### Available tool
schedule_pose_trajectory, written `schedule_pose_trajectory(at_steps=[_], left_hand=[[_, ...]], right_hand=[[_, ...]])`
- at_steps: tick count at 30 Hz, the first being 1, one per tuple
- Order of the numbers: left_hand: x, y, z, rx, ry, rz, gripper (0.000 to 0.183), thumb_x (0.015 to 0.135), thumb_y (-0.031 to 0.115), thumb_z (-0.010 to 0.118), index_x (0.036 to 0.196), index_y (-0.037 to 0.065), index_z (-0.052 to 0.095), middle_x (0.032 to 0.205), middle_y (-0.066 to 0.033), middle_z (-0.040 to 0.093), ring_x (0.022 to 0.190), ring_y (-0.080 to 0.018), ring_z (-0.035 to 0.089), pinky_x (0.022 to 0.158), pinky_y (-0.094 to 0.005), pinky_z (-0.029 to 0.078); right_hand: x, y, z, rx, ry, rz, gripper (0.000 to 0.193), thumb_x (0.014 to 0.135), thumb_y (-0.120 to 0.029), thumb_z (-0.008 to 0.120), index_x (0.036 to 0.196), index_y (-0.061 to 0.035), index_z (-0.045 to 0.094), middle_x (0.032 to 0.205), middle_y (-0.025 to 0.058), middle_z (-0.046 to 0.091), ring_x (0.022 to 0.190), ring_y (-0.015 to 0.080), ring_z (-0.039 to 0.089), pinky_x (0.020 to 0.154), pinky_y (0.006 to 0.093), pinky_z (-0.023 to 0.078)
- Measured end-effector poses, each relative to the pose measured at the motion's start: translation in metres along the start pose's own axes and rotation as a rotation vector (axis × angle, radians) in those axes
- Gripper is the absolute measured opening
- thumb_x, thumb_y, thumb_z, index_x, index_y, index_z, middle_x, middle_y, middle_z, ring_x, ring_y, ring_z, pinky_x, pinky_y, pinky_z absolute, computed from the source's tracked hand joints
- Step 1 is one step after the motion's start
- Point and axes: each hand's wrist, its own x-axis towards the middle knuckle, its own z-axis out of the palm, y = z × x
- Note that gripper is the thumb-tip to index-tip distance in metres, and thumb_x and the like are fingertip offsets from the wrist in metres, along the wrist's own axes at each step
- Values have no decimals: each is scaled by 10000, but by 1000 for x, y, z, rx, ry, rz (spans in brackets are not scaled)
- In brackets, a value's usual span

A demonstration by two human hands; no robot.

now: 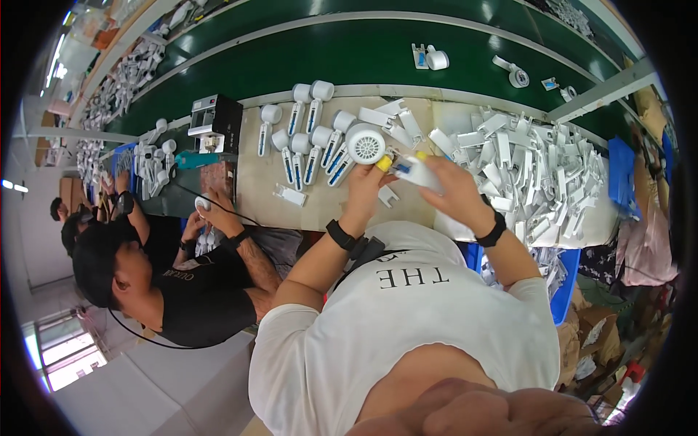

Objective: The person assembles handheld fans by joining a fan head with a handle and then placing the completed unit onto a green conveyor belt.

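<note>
My left hand [361, 190] is closed on a white handheld fan's round head [365, 144], its grille facing up. A yellow covering shows on a fingertip of that hand. My right hand [458, 187], slightly blurred, grips a white handle piece [416, 173] with a blue part in it, close beside the lower end of the fan head. Whether the two parts touch I cannot tell. Left of my hands, several white fans [313, 149] with blue strips in their handles lie in rows. A loose white shell [290, 195] and a small forked piece [387, 196] lie nearby.
A large heap of white shells [523, 167] covers the bench at right, above a blue bin [565, 287]. A black-and-silver machine [215, 125] stands at left, near a seated co-worker [196, 291]. Beyond the bench runs a green conveyor [327, 58] carrying a few parts.
</note>
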Motion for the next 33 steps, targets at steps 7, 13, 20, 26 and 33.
schedule_pose_trajectory(at_steps=[7,13,20,26,33], left_hand=[[-13,3,14,-245,-34,21,242,875,129,500,1075,-7,518,1010,-86,575,886,-161,583,781,-295,487],[-12,-9,12,-254,-2,71,232,861,104,523,1071,5,533,1015,-60,576,897,-127,553,755,-252,454],[-1,18,28,-76,107,386,239,834,68,551,1062,-5,536,1015,-52,573,894,-122,538,809,-249,412],[11,20,21,-38,25,341,285,823,29,531,1102,-14,489,1051,-109,557,991,-227,548,887,-335,425],[15,62,45,-438,-110,210,268,826,75,531,1068,-37,503,980,-144,589,936,-254,573,875,-380,442]], right_hand=[[15,-36,9,-287,29,-117,509,703,-143,648,1160,-35,451,1131,177,512,971,318,538,795,355,459],[17,-36,14,-255,60,-100,533,704,-133,649,1181,-28,434,1161,178,489,1004,320,517,832,368,443],[30,-20,15,-3,183,-90,421,768,-152,615,1141,-21,468,1072,152,534,941,236,543,792,308,441],[9,-7,12,749,47,488,249,839,-231,556,968,-19,545,731,-18,523,668,74,480,581,236,389],[42,-2,7,333,115,119,345,756,-329,597,746,10,535,631,111,465,568,200,473,524,308,384]])
